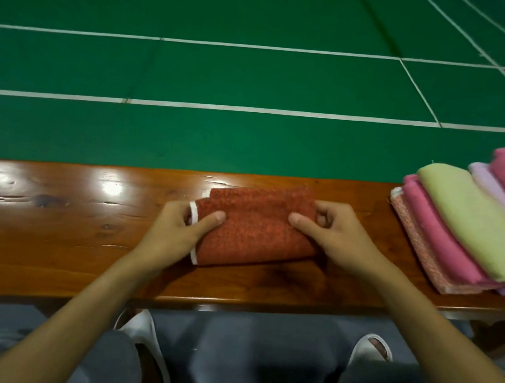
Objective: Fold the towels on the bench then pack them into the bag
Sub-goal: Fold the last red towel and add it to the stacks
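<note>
A rust-red towel (255,225) with a white edge lies folded into a small block on the glossy wooden bench (38,222). My left hand (175,233) grips its left end, thumb on top and fingers curled under the white edge. My right hand (334,235) holds the right end, thumb lying across the top and fingers curled at the fold. No bag is in view.
A stack of folded towels (472,228), pink, light green, lilac and a patterned one, sits on the bench at the right. Beyond the bench is a green court floor (231,70) with white lines. My knees and white slippers (143,357) are below the bench's near edge.
</note>
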Action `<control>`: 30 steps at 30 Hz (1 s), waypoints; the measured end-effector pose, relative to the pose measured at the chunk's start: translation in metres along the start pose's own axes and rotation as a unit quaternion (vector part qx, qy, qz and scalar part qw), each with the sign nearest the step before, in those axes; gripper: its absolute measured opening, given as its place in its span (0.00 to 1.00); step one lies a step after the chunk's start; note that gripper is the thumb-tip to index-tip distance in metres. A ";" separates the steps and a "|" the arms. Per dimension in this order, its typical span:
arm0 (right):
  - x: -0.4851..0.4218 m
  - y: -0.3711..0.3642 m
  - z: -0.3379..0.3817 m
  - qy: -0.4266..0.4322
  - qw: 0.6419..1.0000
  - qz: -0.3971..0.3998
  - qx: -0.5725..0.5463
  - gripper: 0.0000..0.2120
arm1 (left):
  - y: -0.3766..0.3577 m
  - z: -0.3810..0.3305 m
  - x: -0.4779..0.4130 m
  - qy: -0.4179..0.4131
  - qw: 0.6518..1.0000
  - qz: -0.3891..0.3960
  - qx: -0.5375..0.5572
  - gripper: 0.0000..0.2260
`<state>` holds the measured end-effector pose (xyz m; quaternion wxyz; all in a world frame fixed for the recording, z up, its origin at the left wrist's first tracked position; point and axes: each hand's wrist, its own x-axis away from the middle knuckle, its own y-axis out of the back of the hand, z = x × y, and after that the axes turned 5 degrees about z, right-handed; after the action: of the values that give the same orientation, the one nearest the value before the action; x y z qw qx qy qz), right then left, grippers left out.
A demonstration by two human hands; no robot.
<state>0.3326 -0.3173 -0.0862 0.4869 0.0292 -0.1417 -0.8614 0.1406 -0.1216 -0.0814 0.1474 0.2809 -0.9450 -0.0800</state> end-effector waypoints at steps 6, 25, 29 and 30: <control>-0.028 -0.012 -0.005 -0.085 0.974 -0.136 0.162 0.23 | -0.010 0.010 -0.025 0.048 0.987 -0.132 -0.081 0.16; -0.023 -0.046 -0.014 0.014 0.851 -0.018 0.525 0.32 | -0.041 0.021 -0.039 -0.165 0.819 0.010 -0.549 0.29; -0.014 -0.026 -0.025 -0.024 0.874 -0.027 0.485 0.32 | -0.018 0.030 -0.046 -0.117 0.865 0.015 -0.487 0.30; -0.011 -0.021 -0.028 -0.033 0.879 -0.028 0.474 0.31 | -0.012 0.032 -0.048 -0.110 0.872 0.016 -0.477 0.30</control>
<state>0.3267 -0.3039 -0.1201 0.3852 0.2322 -0.5486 -0.7048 0.1751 -0.1028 -0.1255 0.1598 0.1501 -0.8062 -0.5495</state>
